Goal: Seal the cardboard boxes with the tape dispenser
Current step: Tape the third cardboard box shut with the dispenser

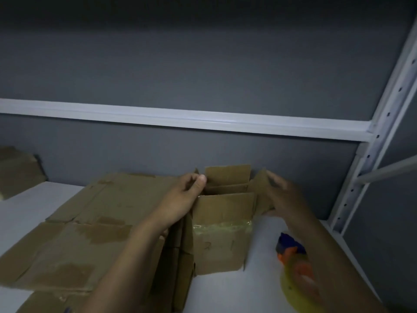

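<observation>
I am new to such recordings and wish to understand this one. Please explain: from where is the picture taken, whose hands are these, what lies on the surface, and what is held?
There is no machine here: a person works with bare hands. The one picture comes from a camera worn on the person's head, looking forward and down. The left hand pinches the left flap of a small open box, which stands on a white shelf. The right hand lies on the box's right flap; it is blurred, so I cannot tell whether it grips. Left of the box lies a pile of flattened cardboard. Near the right forearm lies the tape dispenser, held by nobody. The box is not yet sealed on top.
</observation>
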`<control>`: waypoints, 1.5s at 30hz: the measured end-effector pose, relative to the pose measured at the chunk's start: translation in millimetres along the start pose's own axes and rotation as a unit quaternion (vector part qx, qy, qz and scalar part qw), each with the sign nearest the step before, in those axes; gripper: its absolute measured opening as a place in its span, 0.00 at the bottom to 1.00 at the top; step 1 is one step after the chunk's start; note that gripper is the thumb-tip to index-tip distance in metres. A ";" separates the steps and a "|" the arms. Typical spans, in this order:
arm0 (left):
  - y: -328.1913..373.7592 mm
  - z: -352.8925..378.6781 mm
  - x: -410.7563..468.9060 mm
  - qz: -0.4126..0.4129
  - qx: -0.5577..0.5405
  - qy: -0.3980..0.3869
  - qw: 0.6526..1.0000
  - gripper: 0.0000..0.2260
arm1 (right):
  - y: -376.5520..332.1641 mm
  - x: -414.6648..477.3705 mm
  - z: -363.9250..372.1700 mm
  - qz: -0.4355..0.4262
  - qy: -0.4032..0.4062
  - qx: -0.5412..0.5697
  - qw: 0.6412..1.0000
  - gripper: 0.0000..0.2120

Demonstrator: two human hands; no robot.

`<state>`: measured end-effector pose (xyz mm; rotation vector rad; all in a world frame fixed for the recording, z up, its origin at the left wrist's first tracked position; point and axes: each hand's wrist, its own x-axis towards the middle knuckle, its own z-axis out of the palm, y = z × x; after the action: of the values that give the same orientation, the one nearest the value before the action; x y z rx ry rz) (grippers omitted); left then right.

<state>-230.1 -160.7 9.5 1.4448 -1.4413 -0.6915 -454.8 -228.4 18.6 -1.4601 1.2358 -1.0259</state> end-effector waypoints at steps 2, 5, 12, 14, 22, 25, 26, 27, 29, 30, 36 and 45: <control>-8.7 1.9 10.3 -0.009 0.034 0.033 0.999 0.21 | 0.2 -0.7 -16.4 -0.031 0.000 -0.023 0.999 0.16; -18.5 7.9 24.1 -0.007 0.138 0.057 0.989 0.20 | 0.1 -3.2 -33.2 -0.045 0.003 -0.069 0.997 0.09; -19.3 10.3 31.9 0.110 0.300 0.016 0.948 0.12 | 18.3 -12.9 -34.8 -0.074 -0.059 -0.069 0.993 0.09; -17.4 9.6 28.6 0.153 0.241 -0.008 0.958 0.16 | 21.6 -13.0 -34.3 -0.081 -0.076 -0.084 0.990 0.14; -12.4 0.6 39.9 0.141 0.317 -0.107 0.932 0.34 | 36.7 -0.5 -26.8 -0.120 0.016 -0.199 0.972 0.11; -8.8 3.4 47.6 0.119 0.345 -0.113 0.924 0.26 | 39.9 3.4 -27.2 -0.128 0.025 -0.191 0.973 0.08; -8.0 3.6 48.8 0.112 0.341 -0.115 0.926 0.28 | 40.4 5.8 -28.6 -0.129 0.024 -0.190 0.973 0.07; -6.7 3.8 50.3 0.109 0.332 -0.110 0.930 0.31 | 38.8 7.2 -30.5 -0.133 0.017 -0.187 0.973 0.08; -2.5 6.2 53.1 0.105 0.300 -0.072 0.945 0.33 | 35.4 10.7 -35.8 -0.137 -0.012 -0.175 0.975 0.12; -0.6 8.3 55.4 0.087 0.266 -0.044 0.959 0.31 | 33.1 12.8 -39.4 -0.137 -0.021 -0.171 0.975 0.13; 13.4 24.9 68.6 0.028 0.167 -0.069 0.983 0.25 | 30.4 31.9 -51.0 -0.158 0.027 -0.173 0.972 0.18; -19.4 53.6 71.4 -0.002 0.046 0.043 0.998 0.13 | 59.9 7.1 -40.5 -0.190 0.040 -0.095 0.976 0.27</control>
<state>-259.2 -244.4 -12.7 1.5309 -1.4197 -0.5659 -505.5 -244.4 -31.0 -1.8707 1.1608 -1.2557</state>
